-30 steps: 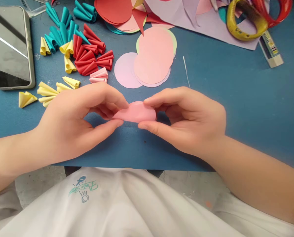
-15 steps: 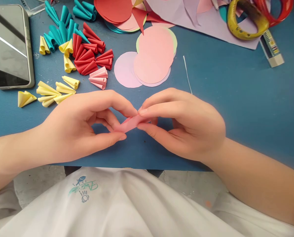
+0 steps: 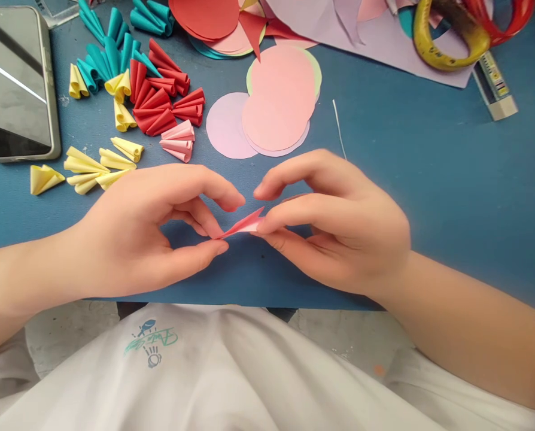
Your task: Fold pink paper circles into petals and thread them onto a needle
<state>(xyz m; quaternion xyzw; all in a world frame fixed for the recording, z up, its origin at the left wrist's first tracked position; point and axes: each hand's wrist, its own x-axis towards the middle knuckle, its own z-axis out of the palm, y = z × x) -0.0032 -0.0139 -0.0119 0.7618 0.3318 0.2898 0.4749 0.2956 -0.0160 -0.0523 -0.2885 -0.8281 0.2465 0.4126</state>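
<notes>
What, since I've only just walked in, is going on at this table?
A person is holding a small folded pink paper between both hands: the left hand pinches its narrow end, and the right hand the other, index finger lifted clear. Folded pieces in teal, red, yellow and pink lie beyond the left hand, beside paper circles. A phone lies at the far left.

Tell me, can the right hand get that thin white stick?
Probably yes: the thin white stick lies just beyond the right hand, its far end uncovered, though that hand is pinching pink paper.
</notes>
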